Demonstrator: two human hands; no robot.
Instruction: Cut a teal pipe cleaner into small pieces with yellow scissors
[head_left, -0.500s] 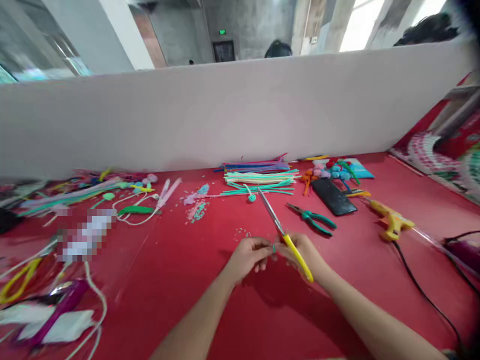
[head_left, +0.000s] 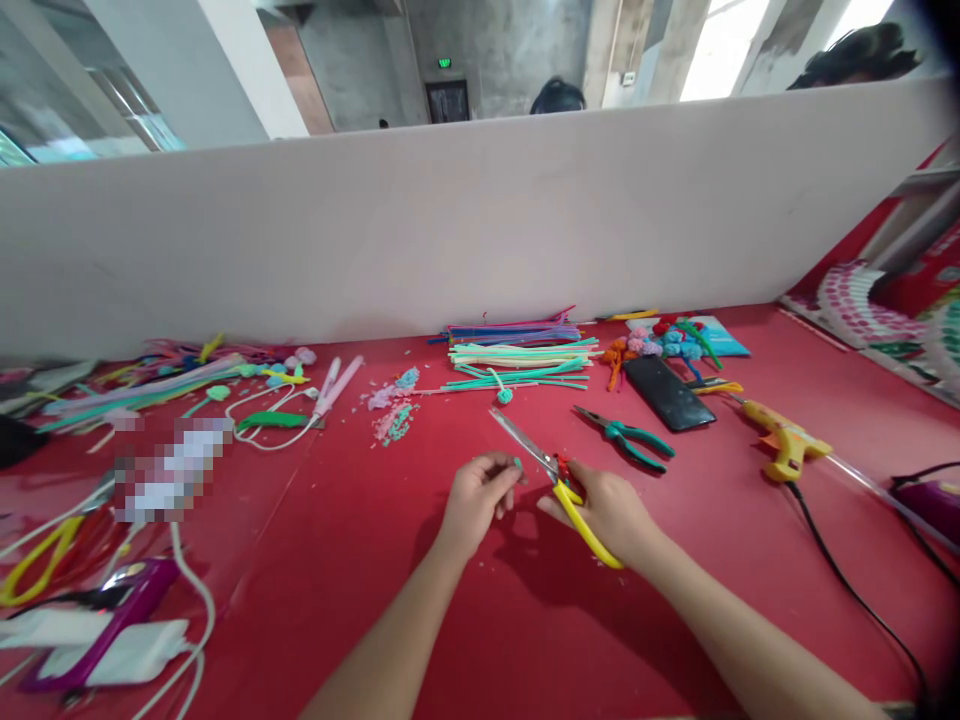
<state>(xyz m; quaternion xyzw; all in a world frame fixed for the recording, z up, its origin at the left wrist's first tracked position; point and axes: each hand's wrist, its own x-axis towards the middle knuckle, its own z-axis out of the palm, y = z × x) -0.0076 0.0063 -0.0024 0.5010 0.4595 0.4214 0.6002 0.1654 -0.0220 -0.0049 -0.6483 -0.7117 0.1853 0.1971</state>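
Observation:
My left hand pinches a small green piece between thumb and fingertips above the red table. To its right, my right hand is closed on scissors with yellow handles; their blades point up and to the left. Something red shows by the scissors' pivot, near my right fingers. Beyond the blades, a small green ball with a pale stem lies in front of bundled pipe cleaners. Green-handled pliers rest to the right of the scissors.
A black phone and a yellow glue gun with its cord lie at the right. Colored clippings are left of centre. Cables, a purple device and more craft stems occupy the left. A white partition stands behind.
My hands have moved apart. The left has shifted up and left with the green piece. The scissors have swung left at the tips, and red now shows near their pivot.

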